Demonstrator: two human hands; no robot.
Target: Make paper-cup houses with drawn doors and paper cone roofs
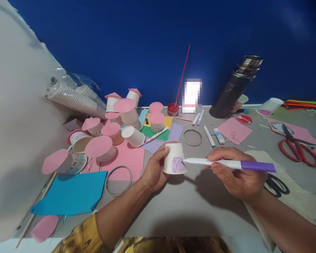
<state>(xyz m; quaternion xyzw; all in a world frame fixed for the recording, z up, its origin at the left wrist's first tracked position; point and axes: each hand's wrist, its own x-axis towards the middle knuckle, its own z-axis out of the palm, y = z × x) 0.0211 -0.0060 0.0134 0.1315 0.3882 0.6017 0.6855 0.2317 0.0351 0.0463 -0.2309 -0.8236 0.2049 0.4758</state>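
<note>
An upside-down white paper cup [175,149] is gripped from its left side by my left hand [156,168], thumb near the top. Purple strokes form an arch-shaped patch [178,164] on the cup's front. My right hand [235,175] is closed around a white marker with a purple end [228,163]. The marker lies almost level, and its tip meets the right edge of the purple patch. Just behind the cup, another plain paper cup [133,136] rests tilted beside a white marker [157,134].
Several cups with pink paper tops [98,146] crowd the left, near stacked cups [72,100] and blue paper [71,193]. A dark flask [229,91], a glue tube [219,136], tape rings [192,137], red-handled scissors [300,151] and black-handled scissors [277,185] lie around. A bright pixelated screen [192,95] stands behind.
</note>
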